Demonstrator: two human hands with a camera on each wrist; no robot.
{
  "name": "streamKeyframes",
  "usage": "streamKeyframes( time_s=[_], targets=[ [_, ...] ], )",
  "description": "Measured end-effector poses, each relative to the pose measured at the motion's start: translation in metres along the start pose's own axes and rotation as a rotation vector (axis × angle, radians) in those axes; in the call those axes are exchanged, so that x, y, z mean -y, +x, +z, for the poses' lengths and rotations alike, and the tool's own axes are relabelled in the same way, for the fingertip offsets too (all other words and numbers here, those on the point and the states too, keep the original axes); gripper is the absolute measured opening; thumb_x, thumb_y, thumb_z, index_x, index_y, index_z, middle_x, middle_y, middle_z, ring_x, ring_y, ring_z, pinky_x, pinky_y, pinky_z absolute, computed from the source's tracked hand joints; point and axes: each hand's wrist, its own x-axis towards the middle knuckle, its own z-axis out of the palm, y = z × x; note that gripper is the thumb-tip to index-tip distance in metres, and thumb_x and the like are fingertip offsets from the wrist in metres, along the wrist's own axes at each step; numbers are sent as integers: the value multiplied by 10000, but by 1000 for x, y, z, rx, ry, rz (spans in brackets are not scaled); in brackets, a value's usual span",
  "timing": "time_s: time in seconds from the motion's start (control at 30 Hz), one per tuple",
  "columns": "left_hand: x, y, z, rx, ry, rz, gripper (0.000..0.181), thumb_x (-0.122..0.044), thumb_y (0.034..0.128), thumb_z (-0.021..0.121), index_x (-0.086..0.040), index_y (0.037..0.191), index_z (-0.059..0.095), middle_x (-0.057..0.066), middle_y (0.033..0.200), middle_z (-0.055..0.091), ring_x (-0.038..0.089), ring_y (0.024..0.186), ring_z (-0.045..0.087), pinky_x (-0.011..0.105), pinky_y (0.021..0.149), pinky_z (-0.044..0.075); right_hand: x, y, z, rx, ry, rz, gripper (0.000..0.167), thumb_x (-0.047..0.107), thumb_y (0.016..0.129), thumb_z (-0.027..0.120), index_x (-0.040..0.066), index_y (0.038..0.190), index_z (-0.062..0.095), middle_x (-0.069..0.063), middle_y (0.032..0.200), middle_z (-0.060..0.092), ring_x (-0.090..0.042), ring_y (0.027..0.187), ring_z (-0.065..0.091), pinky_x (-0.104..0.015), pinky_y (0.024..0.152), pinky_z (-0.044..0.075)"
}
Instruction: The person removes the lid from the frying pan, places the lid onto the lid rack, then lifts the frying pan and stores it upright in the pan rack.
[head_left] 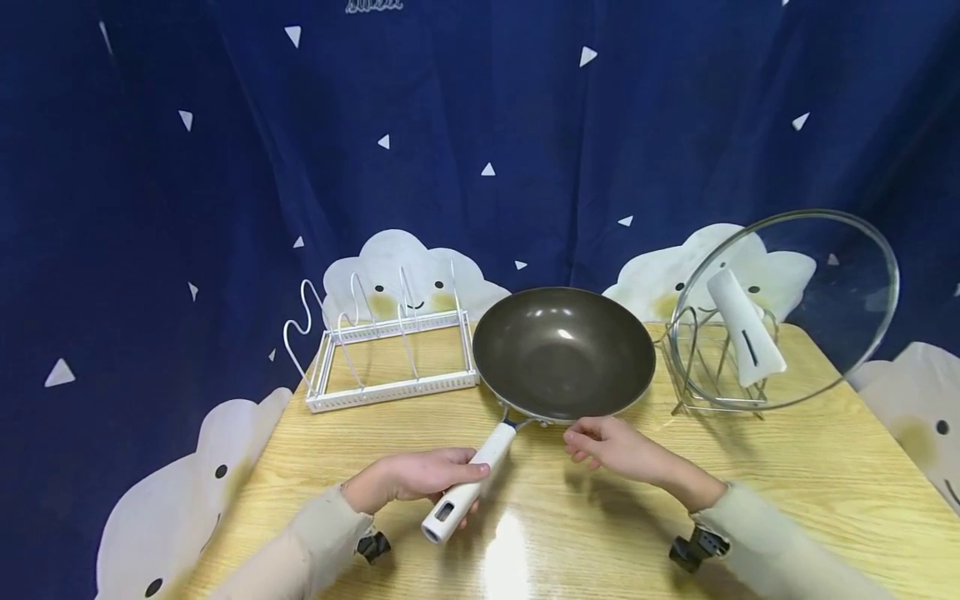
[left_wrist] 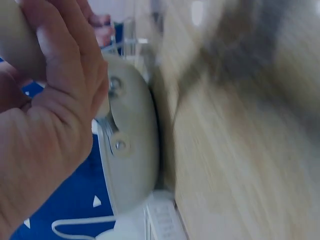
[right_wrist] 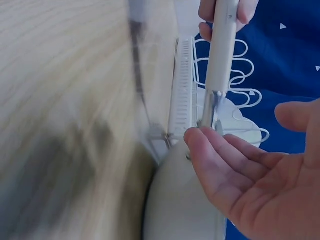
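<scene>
A frying pan [head_left: 562, 358] with a dark inside and a pale outside sits in the middle of the wooden table, its white handle [head_left: 480, 471] pointing toward me. My left hand [head_left: 416, 475] grips that handle, with the thumb lying across its top. Near the pan's front edge is my right hand [head_left: 618, 450], holding nothing. In the right wrist view, the right hand's fingers [right_wrist: 235, 165] are only slightly bent and the thumb stands apart. Rivets fix the handle to the pan's pale side [left_wrist: 132, 140] in the left wrist view. Whether the base touches the table, I cannot tell.
Left of the pan stands a white rack [head_left: 393, 390] with wire dividers. On the right, a glass lid [head_left: 892, 292] with a white handle [head_left: 744, 329] leans upright in a metal wire rack [head_left: 686, 379]. A blue curtain [head_left: 480, 108] hangs behind the table [head_left: 337, 442].
</scene>
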Motion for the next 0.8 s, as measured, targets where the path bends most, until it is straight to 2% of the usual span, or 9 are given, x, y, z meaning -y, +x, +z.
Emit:
streamKeyframes(
  time_s=[0.2,0.43,0.6,0.8],
  targets=[
    [-2,10,21,-23,-58,6,309,-311,1022,402,-22,1129,389,138,803,585,206,652,621,324,582,542,-3,7,12,-1,73,32,368,258,1004,472,-89,1079,567,-229,1030,635,-375,922,625,-431,735,546],
    [-3,20,41,-25,-97,25,354,-334,1025,385,3,1132,380,111,803,591,188,655,639,315,580,548,-7,14,26,-3,168,101,439,282,1011,433,-134,1107,535,-259,1034,628,-388,940,621,-482,783,522],
    [-3,27,54,-31,-124,50,363,-336,1024,384,11,1132,399,94,810,597,178,657,639,287,563,538,-7,19,32,-7,275,168,476,311,1016,400,-139,1121,514,-234,985,640,-354,902,632,-464,765,526],
    [-3,37,70,-72,-199,69,433,-358,1016,400,9,1243,374,103,820,582,189,664,638,254,535,517,-13,26,33,13,421,235,438,338,1008,388,-66,1079,540,-96,881,633,-214,817,632,-362,753,537]
  ],
)
